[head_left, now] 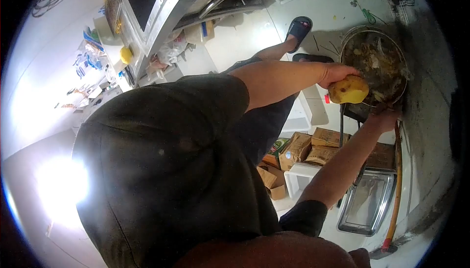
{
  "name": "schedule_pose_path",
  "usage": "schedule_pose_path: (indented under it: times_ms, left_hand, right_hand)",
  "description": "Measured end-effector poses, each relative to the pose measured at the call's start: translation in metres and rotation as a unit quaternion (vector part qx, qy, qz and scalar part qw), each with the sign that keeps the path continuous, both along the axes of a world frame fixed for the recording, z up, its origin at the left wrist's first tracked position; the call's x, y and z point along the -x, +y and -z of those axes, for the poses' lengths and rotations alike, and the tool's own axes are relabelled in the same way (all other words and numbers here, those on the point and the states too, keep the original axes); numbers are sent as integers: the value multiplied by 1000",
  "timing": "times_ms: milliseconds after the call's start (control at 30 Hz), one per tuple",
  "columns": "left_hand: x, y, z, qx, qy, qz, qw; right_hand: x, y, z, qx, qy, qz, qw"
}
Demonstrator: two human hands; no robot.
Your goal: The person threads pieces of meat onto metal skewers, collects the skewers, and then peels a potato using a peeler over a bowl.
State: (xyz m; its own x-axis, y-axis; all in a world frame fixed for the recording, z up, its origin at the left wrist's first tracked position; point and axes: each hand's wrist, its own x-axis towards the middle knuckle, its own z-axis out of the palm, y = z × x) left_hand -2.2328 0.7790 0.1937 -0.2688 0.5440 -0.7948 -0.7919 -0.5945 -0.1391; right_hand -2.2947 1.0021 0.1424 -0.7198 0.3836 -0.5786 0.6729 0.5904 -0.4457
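**Part-peeled potato (348, 90) was held at bucket's (369, 26) edge**

The potato was clasped by the left hand (339, 73), fingers closed around one end. Brown, dark-spotted skin was broken by a bare yellow face. The right hand (385, 119) was placed beside the bucket; its grip could not be told. Scraps (374, 60) were contained within; cardboard boxes (323, 145) were stacked nearby.

Blown-out light (61, 187) lower left; shirt (171, 170) dim; fisheye bowing toward edges, black corners.
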Motion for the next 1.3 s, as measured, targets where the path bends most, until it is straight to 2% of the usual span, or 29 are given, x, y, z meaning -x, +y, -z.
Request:
schedule_pose_path:
  times_ms: [33, 67, 100, 167, 267, 333, 500, 567, 633, 700, 767, 833, 900, 1033, 1100, 1133, 1200, 1300]
  left_hand:
    - [0, 3, -1, 21, -11, -15, 1000]
    - [-1, 6, 1, 7, 8, -32, 999]
    - [-3, 10, 5, -6, 27, -51, 998]
    - [-3, 11, 3, -16, 45, -71, 996]
    - [-1, 8, -1, -40, 43, -65, 996]
    - [-3, 8, 11, -91, 41, -61, 993]
    - [0, 13, 12, -55, 64, -57, 995]
    - [2, 16, 12, -60, 55, -55, 995]
    - [1, 15, 6, -69, 48, -45, 995]
    - [-8, 4, -9, 37, 212, -6, 977]
    - [-8, 0, -14, 60, 220, 9, 974]
    - [-6, 2, -16, -4, 64, -5, 998]
    - [-8, 4, -1, -26, 32, -21, 999]
    - [5, 3, -13, 13, 22, -3, 1000]
    - [-3, 11, 1, -30, 41, -4, 999]
    - [-6, 10, 5, -47, 52, -2, 998]
    - [-9, 5, 8, -39, 47, 0, 998]
    - [-4, 5, -3, -23, 36, 4, 999]
  right_hand:
    - [-6, -16, -12, 134, 29, 172, 976]
    - [-11, -33, -30, 220, 47, 286, 931]
    - [-12, -46, -46, 271, 56, 354, 893]
    - [-10, -65, -66, 310, 62, 424, 849]
    - [-6, -75, -80, 288, 0, 419, 861]
    - [-12, -68, -67, 254, 65, 344, 902]
    - [-17, -61, -75, 145, 121, 129, 974]
    - [-20, -46, -53, 74, 156, 16, 985]
    - [-23, -25, -27, 2, 182, -101, 978]
    - [-16, -10, 1, -81, 180, -203, 959]
    - [3, 13, 27, -184, 146, -293, 927]
    - [17, 38, 44, -287, 103, -380, 873]
    - [20, 43, 61, -286, 103, -398, 866]
    - [-31, 41, 99, -94, 171, -278, 941]
    - [-30, 44, 99, -137, 114, -301, 937]
    - [-7, 29, 76, -226, 43, -349, 908]
    - [9, 18, 55, -319, -25, -391, 863]
    - [7, 31, 42, -341, -20, -394, 854]
